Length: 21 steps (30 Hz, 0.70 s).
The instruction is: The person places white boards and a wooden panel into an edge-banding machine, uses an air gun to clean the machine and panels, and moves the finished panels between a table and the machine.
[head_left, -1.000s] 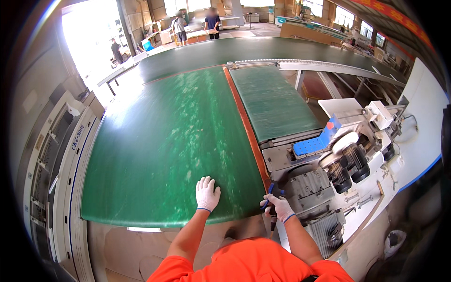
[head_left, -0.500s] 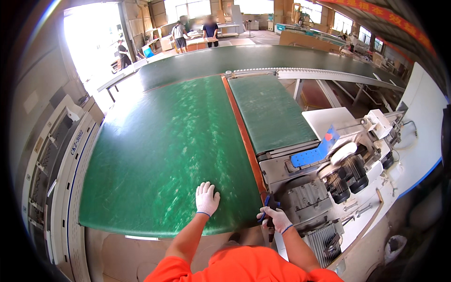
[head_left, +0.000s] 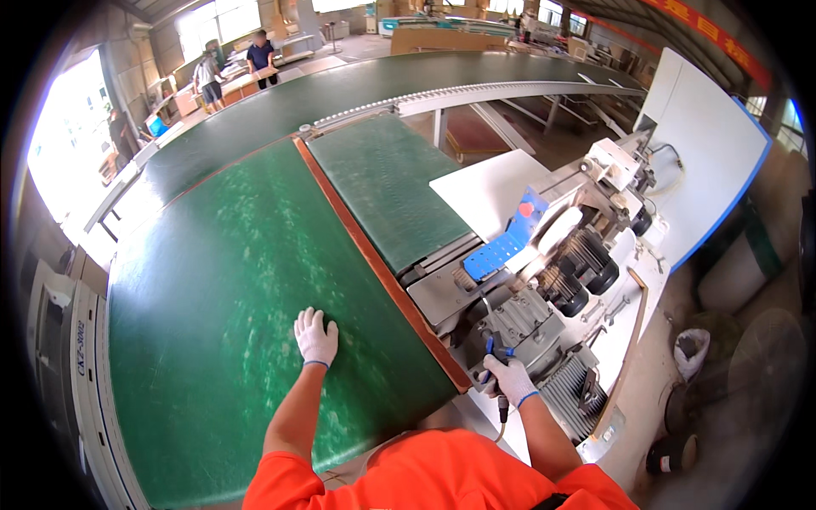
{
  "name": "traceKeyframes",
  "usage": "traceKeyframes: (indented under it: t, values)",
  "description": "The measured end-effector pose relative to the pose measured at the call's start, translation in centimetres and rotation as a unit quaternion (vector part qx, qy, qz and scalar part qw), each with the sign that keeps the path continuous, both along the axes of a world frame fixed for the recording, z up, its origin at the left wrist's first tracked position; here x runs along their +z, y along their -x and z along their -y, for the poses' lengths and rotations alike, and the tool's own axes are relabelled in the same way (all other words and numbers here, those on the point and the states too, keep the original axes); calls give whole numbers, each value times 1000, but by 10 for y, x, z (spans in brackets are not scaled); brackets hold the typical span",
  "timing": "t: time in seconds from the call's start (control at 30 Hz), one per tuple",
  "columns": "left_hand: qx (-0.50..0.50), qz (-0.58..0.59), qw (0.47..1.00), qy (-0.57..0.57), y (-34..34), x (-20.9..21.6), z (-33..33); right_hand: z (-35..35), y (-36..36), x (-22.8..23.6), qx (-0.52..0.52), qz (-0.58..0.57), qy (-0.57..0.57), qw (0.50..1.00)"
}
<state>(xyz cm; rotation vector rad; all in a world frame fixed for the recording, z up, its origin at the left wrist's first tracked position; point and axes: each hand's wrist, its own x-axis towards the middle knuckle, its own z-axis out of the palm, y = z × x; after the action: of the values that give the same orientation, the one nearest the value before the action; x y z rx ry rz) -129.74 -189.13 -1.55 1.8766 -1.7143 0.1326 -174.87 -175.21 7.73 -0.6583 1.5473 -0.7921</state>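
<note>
Rests the white-gloved left hand [head_left: 315, 337] palm down, open and loosely spread, on the wide green conveyor belt [head_left: 187, 340], toward its near side and among pale scuff marks. Wraps the white-gloved right hand [head_left: 508, 380] around a blue-and-dark air blow gun [head_left: 494, 347], closed on the grip, off the near right corner of that belt and in front of a grey machine housing [head_left: 520, 323]. Cannot tell whether the trigger is squeezed. Trails a hose [head_left: 500, 431] from the gun's lower end toward the orange shirt [head_left: 450, 472]. Runs a reddish-brown strip [head_left: 374, 262] along the belt's right edge, with a narrower green belt [head_left: 387, 183] beyond it, farther off. Bears, to the right of the gun, a finned motor casing [head_left: 561, 399] close by, then dark electric motors [head_left: 591, 259] and a blue perforated bracket [head_left: 491, 257] farther away. Lays wrenches [head_left: 616, 310] on a white machine bed [head_left: 629, 340] at the right. Includes two people [head_left: 262, 58] at the far left, beyond a long dark-green belt [head_left: 459, 72].
</note>
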Motion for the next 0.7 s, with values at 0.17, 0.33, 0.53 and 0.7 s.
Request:
traceKeyframes:
  t: [0.17, 0.33, 0.53, 0.7]
  values:
    - [-5, -28, 998, -50, 5, 8, 54, -18, 8, 10, 10, -248, -13, 969]
    - [-60, -77, 994, -58, 38, 14, 108, -11, 4, 22, 20, -350, -20, 936]
    - [-134, -127, 981, -62, 85, 38, 175, 66, -52, 78, 176, -472, 33, 863]
    - [-142, -82, 984, -71, 108, 39, 232, 154, -89, 104, 207, -532, 34, 821]
